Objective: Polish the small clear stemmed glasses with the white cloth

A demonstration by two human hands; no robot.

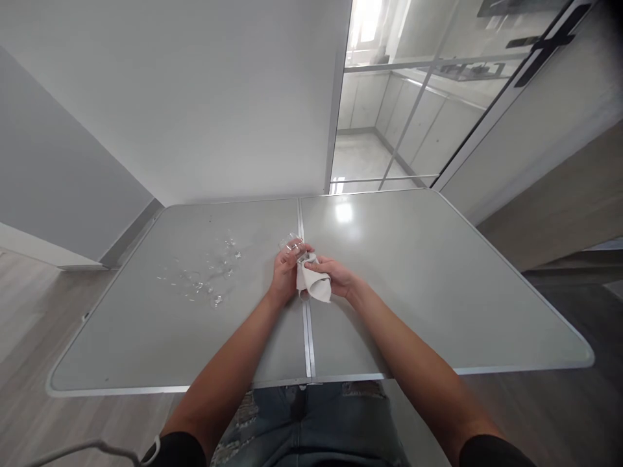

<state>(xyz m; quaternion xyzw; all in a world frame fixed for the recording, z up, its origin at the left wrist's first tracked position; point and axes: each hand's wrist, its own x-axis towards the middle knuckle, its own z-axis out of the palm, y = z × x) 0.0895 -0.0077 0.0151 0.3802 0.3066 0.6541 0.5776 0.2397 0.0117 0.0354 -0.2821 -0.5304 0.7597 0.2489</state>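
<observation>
Above the table's middle seam, my left hand (283,272) is closed around a clear, see-through glass (291,243), whose upper part shows past the fingers. A small clear rounded edge shows below the hands; whether it belongs to the same glass I cannot tell. My right hand (338,275) grips a white cloth (316,284) and presses it against the glass. One end of the cloth hangs down in a loose fold. The fingers and cloth hide most of the glass's middle.
Several clear, shiny pieces (217,299) lie on the left half of the grey folding table (438,285); their outlines are hard to make out. A metal-edged seam divides the table. A white wall (219,97) and a glass-paned door (413,97) stand behind it.
</observation>
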